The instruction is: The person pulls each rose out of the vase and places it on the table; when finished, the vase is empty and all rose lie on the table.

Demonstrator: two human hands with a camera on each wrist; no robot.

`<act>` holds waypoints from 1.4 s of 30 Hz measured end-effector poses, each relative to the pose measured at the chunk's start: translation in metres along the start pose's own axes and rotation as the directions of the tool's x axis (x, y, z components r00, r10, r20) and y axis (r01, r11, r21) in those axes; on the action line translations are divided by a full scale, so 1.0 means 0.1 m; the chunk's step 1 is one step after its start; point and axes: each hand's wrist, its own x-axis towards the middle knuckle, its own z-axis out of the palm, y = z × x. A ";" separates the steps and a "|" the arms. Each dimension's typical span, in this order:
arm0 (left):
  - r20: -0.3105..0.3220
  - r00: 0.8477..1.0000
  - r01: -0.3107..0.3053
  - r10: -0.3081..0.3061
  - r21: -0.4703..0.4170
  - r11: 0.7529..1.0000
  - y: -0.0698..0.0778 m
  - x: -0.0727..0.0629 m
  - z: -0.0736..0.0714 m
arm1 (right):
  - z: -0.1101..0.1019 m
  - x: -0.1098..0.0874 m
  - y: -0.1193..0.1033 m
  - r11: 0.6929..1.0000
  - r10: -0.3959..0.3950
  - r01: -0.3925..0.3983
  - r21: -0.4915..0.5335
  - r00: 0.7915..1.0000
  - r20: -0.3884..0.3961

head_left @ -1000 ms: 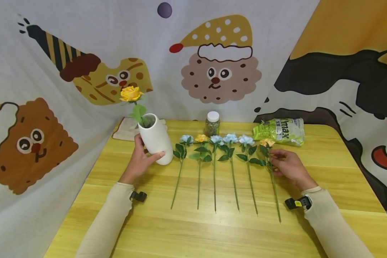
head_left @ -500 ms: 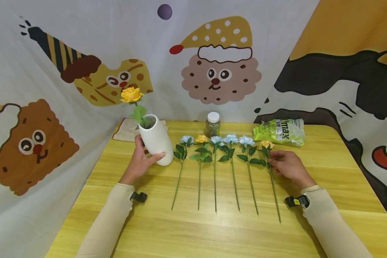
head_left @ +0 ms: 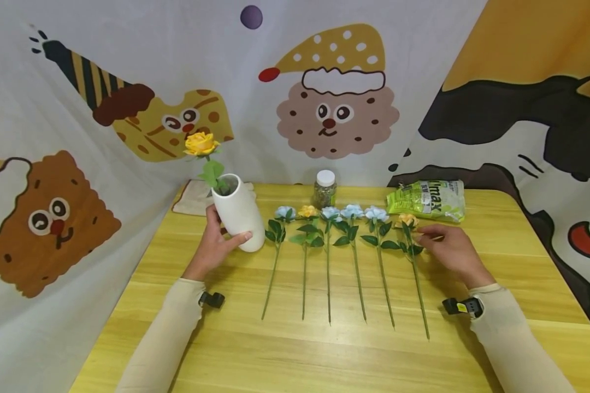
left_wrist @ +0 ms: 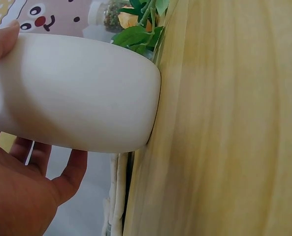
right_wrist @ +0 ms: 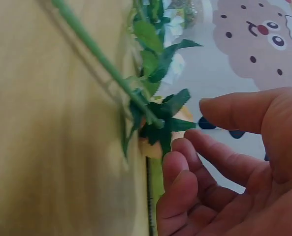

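Observation:
My left hand (head_left: 215, 248) grips a white vase (head_left: 238, 215), thumb on the near side and fingers round the other. The vase leans a little to the left, and a yellow rose (head_left: 201, 143) stands in it. In the left wrist view the vase (left_wrist: 81, 93) has its base at the tabletop. Beside the rightmost flower, an orange-yellow rose (head_left: 407, 220) lying on the table, is my right hand (head_left: 449, 252). The right wrist view shows the right hand (right_wrist: 224, 172) with thumb and fingers apart, nothing between them, close to the rose's green leaves (right_wrist: 160, 118).
Left of that rose lie blue flowers (head_left: 352, 211) and another yellow flower (head_left: 308, 211) in a row, stems toward me. Behind them stand a white-lidded jar (head_left: 325, 188) and a green-white bag (head_left: 428, 201). A folded cloth (head_left: 192, 197) lies behind the vase on the table (head_left: 295, 355).
My right hand has drawn to the right, off the rightmost rose's stem, and leaves it covered now show. The left hand and vase stay in place.

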 end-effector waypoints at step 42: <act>-0.111 0.994 0.019 -0.015 0.034 0.999 0.09 -0.01 0.11 | 0.32 0.32 -1.89 0.819 -0.283 0.296 0.493 0.954 -0.102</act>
